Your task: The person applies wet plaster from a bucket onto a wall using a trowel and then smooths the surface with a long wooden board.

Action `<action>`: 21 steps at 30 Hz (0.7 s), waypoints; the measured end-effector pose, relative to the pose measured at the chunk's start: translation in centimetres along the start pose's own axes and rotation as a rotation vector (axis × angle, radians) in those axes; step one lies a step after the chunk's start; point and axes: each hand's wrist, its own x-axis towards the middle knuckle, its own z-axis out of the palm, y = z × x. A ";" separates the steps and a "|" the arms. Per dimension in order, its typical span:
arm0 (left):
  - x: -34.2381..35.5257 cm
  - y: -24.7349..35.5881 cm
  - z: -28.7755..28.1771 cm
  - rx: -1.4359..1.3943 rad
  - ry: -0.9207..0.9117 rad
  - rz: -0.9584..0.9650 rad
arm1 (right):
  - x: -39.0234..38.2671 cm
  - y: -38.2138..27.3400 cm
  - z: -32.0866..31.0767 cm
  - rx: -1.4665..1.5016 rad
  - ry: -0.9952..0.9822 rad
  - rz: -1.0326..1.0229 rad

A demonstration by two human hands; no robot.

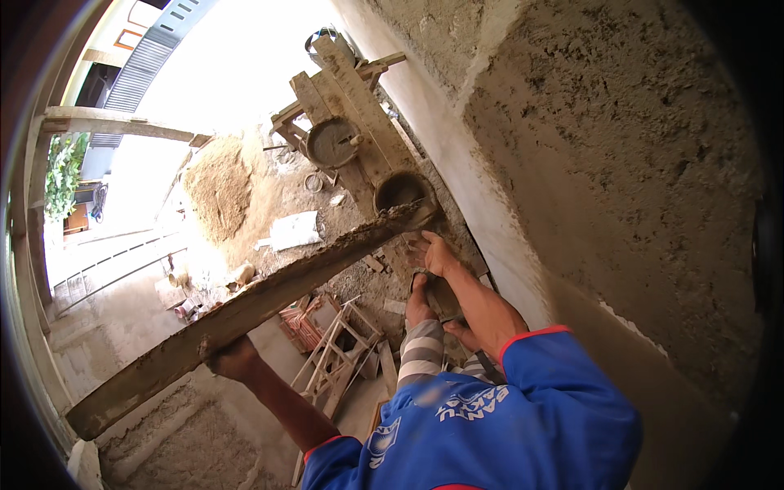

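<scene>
A long wooden board [269,298], with wet mortar caked along its upper edge, slants across from the lower left to the middle. Toward its left part, my left hand [231,358] is closed around the lower edge. My right hand [435,255] is just below the board's right end, its fingers apart and greyish with mortar. Whether those fingers touch the board cannot be made out. Past the right end stands a dark round mortar bucket [400,189], partly covered by the board.
A plank scaffold [359,98] holds a mortar-filled basin [332,144]. A rough plastered wall [604,188] rises close on my right. Below are a sand heap [219,186], a pale sack [294,231], stacked red bricks [309,323] and a wooden frame [339,351]. My sandalled foot [419,298] stands on planks.
</scene>
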 end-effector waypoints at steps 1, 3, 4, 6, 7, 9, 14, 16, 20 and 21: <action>0.5 -1.5 -1.6 -0.018 -0.018 0.057 | -1.1 -0.1 0.1 -0.001 -0.006 0.004; 0.9 -5.0 -0.2 0.035 -0.050 0.147 | -4.0 -0.7 -2.1 -0.171 0.146 -0.119; 0.8 -7.0 0.8 0.074 -0.047 0.171 | -5.3 -1.2 -3.8 -0.163 0.143 -0.102; 1.1 -11.1 1.5 0.144 -0.064 0.205 | -8.2 -2.5 -7.1 -0.188 0.190 -0.086; 1.2 -13.1 1.7 0.179 -0.085 0.211 | -9.8 -3.0 -8.5 -0.217 0.244 -0.084; 0.8 -17.4 1.8 0.251 -0.084 0.241 | -13.2 -3.5 -11.7 -0.279 0.311 -0.104; -1.7 -26.3 0.2 0.569 -0.194 0.121 | -18.7 -3.0 -17.4 -0.299 0.527 -0.149; -2.9 -28.1 0.1 0.616 -0.107 0.063 | -20.2 -2.5 -17.6 -0.291 0.543 -0.166; -4.1 -27.6 1.8 0.516 -0.098 -0.015 | -22.7 -1.0 -16.6 -0.249 0.530 -0.218; -4.3 -27.3 2.5 0.510 -0.103 -0.012 | -23.0 -0.9 -16.1 -0.240 0.505 -0.245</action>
